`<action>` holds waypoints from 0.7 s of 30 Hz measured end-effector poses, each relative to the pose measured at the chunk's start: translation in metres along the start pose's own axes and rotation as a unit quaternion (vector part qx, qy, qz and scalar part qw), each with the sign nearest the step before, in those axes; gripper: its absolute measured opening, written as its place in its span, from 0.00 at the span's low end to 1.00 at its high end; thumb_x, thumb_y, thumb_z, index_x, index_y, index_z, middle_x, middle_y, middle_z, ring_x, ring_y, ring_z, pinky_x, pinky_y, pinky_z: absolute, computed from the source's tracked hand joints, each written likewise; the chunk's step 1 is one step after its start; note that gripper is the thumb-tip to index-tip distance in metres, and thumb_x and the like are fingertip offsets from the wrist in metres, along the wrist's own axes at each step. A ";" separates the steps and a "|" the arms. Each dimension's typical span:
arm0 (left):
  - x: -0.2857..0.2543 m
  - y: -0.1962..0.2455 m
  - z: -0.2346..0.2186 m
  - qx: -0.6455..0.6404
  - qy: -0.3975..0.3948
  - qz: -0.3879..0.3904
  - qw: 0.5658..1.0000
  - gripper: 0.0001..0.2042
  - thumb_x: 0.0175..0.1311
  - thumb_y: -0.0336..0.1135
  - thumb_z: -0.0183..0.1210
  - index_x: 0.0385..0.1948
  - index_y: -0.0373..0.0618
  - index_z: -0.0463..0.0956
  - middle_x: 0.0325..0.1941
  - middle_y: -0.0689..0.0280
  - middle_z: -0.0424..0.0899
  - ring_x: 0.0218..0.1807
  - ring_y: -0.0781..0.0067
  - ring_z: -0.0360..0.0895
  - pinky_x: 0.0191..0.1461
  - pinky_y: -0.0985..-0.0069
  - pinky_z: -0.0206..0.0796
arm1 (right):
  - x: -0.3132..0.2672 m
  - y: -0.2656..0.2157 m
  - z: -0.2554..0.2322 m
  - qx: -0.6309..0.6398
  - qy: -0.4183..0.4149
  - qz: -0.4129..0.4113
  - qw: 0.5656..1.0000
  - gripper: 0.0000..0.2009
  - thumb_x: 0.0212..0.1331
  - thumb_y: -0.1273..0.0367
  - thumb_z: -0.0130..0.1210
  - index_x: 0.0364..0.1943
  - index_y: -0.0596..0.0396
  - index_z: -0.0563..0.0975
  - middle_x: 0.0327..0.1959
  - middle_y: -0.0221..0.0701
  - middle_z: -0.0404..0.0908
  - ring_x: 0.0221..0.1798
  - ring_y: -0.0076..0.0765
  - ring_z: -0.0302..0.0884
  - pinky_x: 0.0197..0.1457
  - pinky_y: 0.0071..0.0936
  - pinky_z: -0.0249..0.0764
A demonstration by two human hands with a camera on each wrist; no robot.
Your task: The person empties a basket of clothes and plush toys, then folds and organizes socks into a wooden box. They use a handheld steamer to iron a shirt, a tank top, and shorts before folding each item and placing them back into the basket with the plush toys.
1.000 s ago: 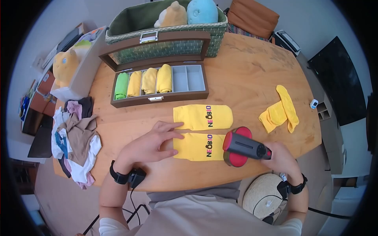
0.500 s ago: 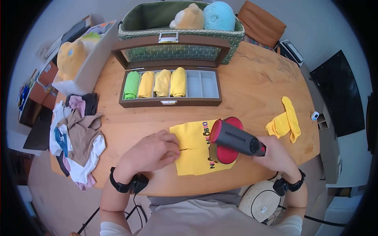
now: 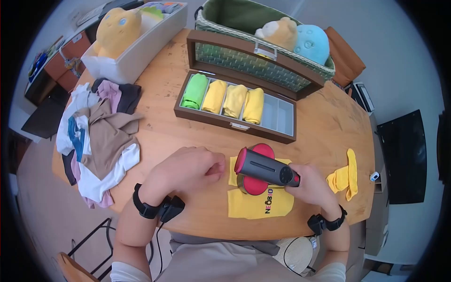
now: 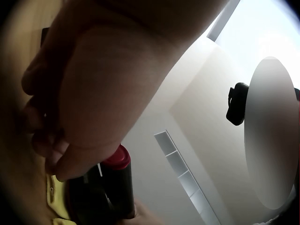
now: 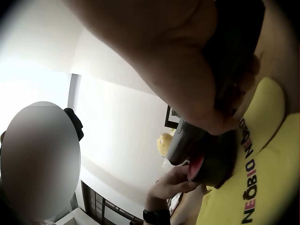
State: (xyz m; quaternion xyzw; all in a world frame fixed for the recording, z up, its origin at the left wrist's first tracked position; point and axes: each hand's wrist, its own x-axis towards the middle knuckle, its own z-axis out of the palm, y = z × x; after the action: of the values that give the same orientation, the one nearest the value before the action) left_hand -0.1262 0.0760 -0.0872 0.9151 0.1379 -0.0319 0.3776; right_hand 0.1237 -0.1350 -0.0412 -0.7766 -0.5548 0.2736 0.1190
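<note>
Two yellow socks lie flat side by side on the table; the near sock shows dark and pink "NEOBIO" lettering. Most of the far sock is hidden beneath a dark grey handheld appliance with a red round head and red end cap. My right hand grips its handle from the right, and in the right wrist view the fingers wrap that handle. Left of the sock cuffs hovers my left hand, fingers loosely curled around nothing. In the left wrist view the appliance's red end shows beyond that hand.
An open brown box holds one green and several yellow rolled socks, with bare compartments at right. Behind it stands a woven basket with plush toys. Piled clothes lie left, near a white bin. More yellow socks lie right.
The head view has turned. My right hand has moved the appliance from the near sock across to the far one, toward the cuff. My left hand's spread fingers have curled and drawn off the socks.
</note>
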 end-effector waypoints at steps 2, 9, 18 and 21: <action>-0.001 -0.005 0.003 0.042 0.035 -0.010 0.998 0.07 0.61 0.37 0.60 0.35 0.47 0.79 0.31 0.60 0.86 0.36 0.52 0.83 0.41 0.59 0.73 | 0.004 -0.005 0.003 0.006 -0.011 -0.002 1.000 0.13 0.47 0.70 0.65 0.39 0.57 0.81 0.27 0.47 0.81 0.34 0.59 0.81 0.36 0.44 0.75; 0.001 -0.004 0.003 0.087 0.031 -0.056 0.994 0.07 0.61 0.37 0.60 0.37 0.47 0.77 0.30 0.58 0.85 0.36 0.50 0.83 0.42 0.57 0.73 | 0.013 -0.009 0.011 0.062 -0.031 -0.005 0.998 0.14 0.46 0.71 0.65 0.40 0.58 0.81 0.25 0.46 0.80 0.32 0.58 0.80 0.34 0.41 0.73; 0.006 0.004 0.004 -0.057 -0.077 0.034 0.995 0.14 0.62 0.35 0.61 0.48 0.47 0.75 0.24 0.64 0.81 0.30 0.60 0.81 0.36 0.66 0.71 | -0.010 0.010 -0.001 0.069 -0.001 0.052 0.996 0.12 0.48 0.71 0.63 0.38 0.59 0.81 0.24 0.45 0.79 0.29 0.54 0.79 0.34 0.36 0.73; 0.006 0.011 0.002 -0.054 -0.092 0.010 0.994 0.19 0.64 0.37 0.60 0.56 0.47 0.75 0.28 0.64 0.83 0.34 0.59 0.82 0.40 0.63 0.72 | -0.021 0.024 -0.002 0.066 0.011 0.071 0.995 0.12 0.50 0.71 0.64 0.39 0.60 0.80 0.24 0.45 0.79 0.28 0.53 0.77 0.34 0.35 0.72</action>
State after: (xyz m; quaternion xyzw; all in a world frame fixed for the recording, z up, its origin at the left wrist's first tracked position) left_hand -0.1168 0.0688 -0.0820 0.8881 0.0949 -0.1042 0.4376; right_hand 0.1390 -0.1626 -0.0455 -0.8076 -0.4777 0.3085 0.1561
